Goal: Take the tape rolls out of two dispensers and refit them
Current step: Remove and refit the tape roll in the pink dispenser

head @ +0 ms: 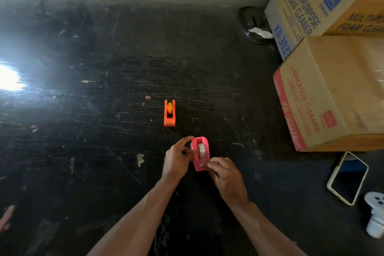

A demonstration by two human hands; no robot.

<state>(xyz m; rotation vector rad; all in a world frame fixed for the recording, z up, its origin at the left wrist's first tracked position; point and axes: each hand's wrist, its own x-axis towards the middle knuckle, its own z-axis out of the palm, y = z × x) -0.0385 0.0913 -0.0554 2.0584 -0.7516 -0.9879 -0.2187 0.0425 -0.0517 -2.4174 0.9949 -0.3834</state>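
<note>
A pink tape dispenser [200,154] sits low in the middle of the dark scratched floor, a clear tape roll [201,148] seated in it. My left hand [177,157] grips its left side with thumb and fingers. My right hand [225,176] pinches at the dispenser's near cutter end. Farther off, an orange dispenser [170,112] stands alone on the floor with a yellow-cored roll [170,106] inside it, untouched by either hand.
Cardboard boxes [332,89] are stacked along the right. A phone [348,177] in a pale case and a white device [376,214] lie at the lower right. A dark round object [254,24] with crumpled paper sits by the far boxes. Bright glare covers the left.
</note>
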